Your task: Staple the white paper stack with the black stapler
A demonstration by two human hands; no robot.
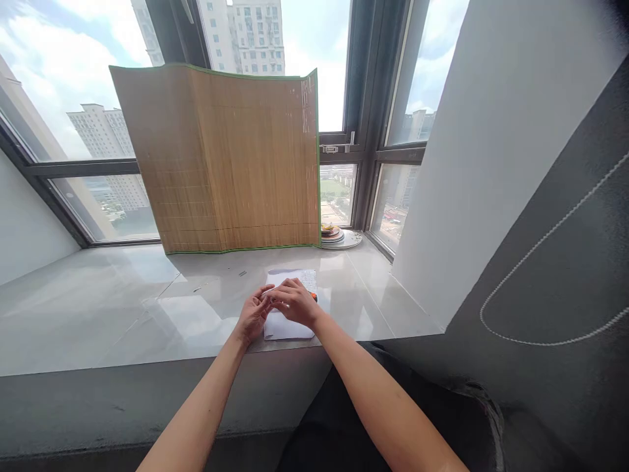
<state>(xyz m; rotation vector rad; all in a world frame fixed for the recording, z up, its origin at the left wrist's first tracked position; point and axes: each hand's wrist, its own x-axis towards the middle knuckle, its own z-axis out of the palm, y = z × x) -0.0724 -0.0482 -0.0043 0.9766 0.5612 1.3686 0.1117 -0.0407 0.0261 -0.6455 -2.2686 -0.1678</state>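
Note:
My left hand [253,315] and my right hand [293,302] meet over white paper [289,328] on the window ledge. Between their fingertips is a small whitish thing, too small and covered to name. The fingers of both hands are bent in a pinch around it. Just beyond my right hand, an orange and dark object [313,297] pokes out; most of it is hidden. The upper right part of the paper carries dark marks or print.
A bamboo mat [246,157] with green edging stands upright against the window. Stacked plates [344,240] sit in the corner. Small scraps [197,288] lie on the glossy tiled ledge [122,314]. A beaded cord [521,262] hangs at the right.

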